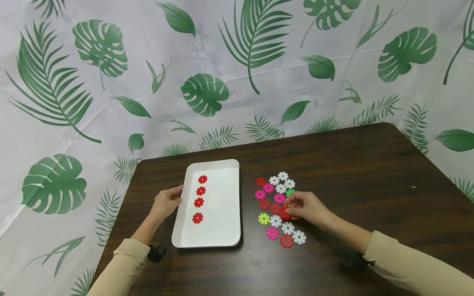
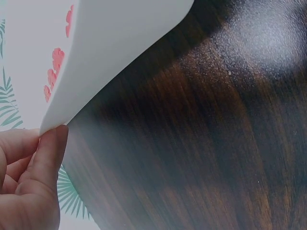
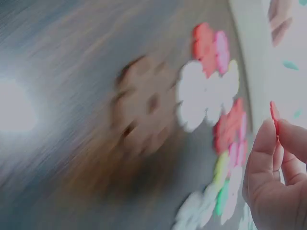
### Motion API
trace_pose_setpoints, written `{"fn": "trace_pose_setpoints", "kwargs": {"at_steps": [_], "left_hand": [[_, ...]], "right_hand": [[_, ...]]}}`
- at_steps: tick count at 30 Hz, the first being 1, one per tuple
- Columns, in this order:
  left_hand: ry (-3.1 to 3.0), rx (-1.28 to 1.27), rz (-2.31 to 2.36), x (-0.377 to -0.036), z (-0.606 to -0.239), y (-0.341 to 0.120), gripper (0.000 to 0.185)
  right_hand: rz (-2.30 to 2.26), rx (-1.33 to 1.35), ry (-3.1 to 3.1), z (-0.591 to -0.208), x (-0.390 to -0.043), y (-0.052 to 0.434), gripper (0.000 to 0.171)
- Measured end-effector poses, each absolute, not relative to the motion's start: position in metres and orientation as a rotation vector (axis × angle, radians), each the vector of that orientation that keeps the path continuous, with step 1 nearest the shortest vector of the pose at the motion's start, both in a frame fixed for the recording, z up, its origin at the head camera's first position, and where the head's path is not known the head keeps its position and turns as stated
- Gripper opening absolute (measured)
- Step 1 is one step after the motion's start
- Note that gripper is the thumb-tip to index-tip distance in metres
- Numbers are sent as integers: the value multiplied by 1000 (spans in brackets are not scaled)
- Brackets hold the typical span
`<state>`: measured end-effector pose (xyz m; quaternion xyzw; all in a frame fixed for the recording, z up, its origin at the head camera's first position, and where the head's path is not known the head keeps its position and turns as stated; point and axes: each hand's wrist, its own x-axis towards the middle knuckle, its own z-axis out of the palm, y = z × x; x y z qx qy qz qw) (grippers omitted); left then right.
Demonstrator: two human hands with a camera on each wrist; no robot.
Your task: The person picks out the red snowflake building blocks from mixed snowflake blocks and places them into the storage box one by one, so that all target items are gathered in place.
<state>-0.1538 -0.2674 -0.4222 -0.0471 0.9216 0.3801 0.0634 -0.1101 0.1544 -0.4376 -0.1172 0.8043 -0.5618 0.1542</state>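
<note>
My left hand (image 1: 166,204) holds the left rim of a white tray (image 1: 222,205); the left wrist view shows thumb and fingers pinching the tray's edge (image 2: 96,62). Inside the tray, several red notched discs (image 1: 198,202) lie in a column along its left side. Over the loose discs to the right of the tray, my right hand (image 1: 309,209) pinches a red notched disc (image 3: 274,112) between thumb and fingertip. Below that hand lie discs in white (image 1: 275,220), pink (image 1: 272,233), yellow (image 1: 263,218), green (image 1: 290,192) and red (image 1: 286,241).
A dark brown disc (image 1: 313,246) lies near the white ones and almost blends into the dark wood table (image 1: 352,164). Behind the table hangs a white cloth (image 1: 155,131) with green leaf prints.
</note>
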Motion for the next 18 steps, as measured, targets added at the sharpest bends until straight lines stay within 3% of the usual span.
{"fn": "trace_pose_setpoints", "kwargs": {"at_steps": [5, 18], "left_hand": [[2780, -144, 1153, -153, -422, -268, 44], [2771, -151, 1165, -154, -423, -266, 44]], "right_hand": [[-1709, -270, 2135, -430, -111, 126, 26], [-1857, -317, 1895, -421, -111, 26, 19]]}}
